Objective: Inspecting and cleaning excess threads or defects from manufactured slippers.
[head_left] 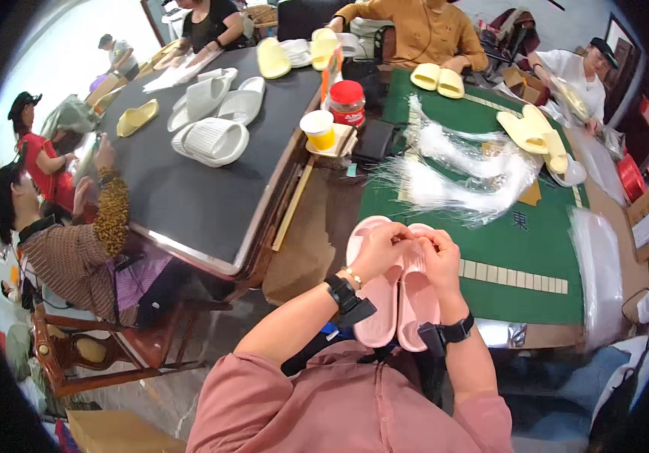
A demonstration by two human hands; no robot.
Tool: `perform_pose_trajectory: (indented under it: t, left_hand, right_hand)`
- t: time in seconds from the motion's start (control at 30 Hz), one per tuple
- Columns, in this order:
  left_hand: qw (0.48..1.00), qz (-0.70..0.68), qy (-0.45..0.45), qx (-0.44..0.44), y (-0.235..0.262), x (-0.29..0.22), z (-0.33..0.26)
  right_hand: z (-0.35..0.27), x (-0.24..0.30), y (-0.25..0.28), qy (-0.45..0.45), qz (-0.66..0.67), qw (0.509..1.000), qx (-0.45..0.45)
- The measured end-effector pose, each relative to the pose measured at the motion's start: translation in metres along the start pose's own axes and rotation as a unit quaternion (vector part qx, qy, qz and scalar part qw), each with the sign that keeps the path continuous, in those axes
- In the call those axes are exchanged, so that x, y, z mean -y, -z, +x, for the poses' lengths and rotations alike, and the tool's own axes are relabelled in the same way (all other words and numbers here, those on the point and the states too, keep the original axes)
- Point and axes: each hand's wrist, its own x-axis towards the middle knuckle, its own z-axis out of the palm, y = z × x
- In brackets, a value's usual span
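A pair of pink slippers [376, 313] stands side by side before me at the near edge of the green mat, soles down, heels toward me. Over their straps my left hand [382, 251] and my right hand [439, 260] meet, fingertips pinched together. Whatever is between the fingers is too small or hidden to make out. Part of the straps is covered by my hands. Beyond them, a loose bundle of thin white plastic strands [468, 185] spreads over the green mat [415, 219].
Yellow slippers [527, 132] lie right of the strands. A row of cream tiles [513, 275] edges the mat, with clear plastic bags [595, 264] beyond. On the dark table [196, 204] at left are grey slippers [211, 141]. A red-lidded jar [347, 104] and cup [317, 130] stand between. Several people work around.
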Motion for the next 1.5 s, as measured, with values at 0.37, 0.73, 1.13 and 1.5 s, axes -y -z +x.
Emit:
perform_pose_trajectory:
  t: [0.37, 0.73, 1.13, 1.5]
  left_hand:
    - [1.000, -0.004, -0.016, 0.002, 0.001, 0.003, 0.001]
    - [0.999, -0.030, -0.026, 0.004, 0.001, -0.002, -0.001]
    - [0.999, -0.003, -0.028, -0.021, -0.007, 0.008, -0.002]
    - [0.999, -0.027, 0.006, 0.025, -0.001, -0.001, -0.004]
  right_hand:
    - [0.003, -0.004, 0.001, -0.003, -0.016, 1.000, 0.025]
    - [0.003, -0.021, -0.002, -0.049, -0.011, 0.999, 0.002]
    - [0.006, -0.025, -0.003, -0.009, -0.009, 0.999, 0.046]
    - [0.012, -0.025, 0.004, -0.024, -0.009, 0.994, 0.105]
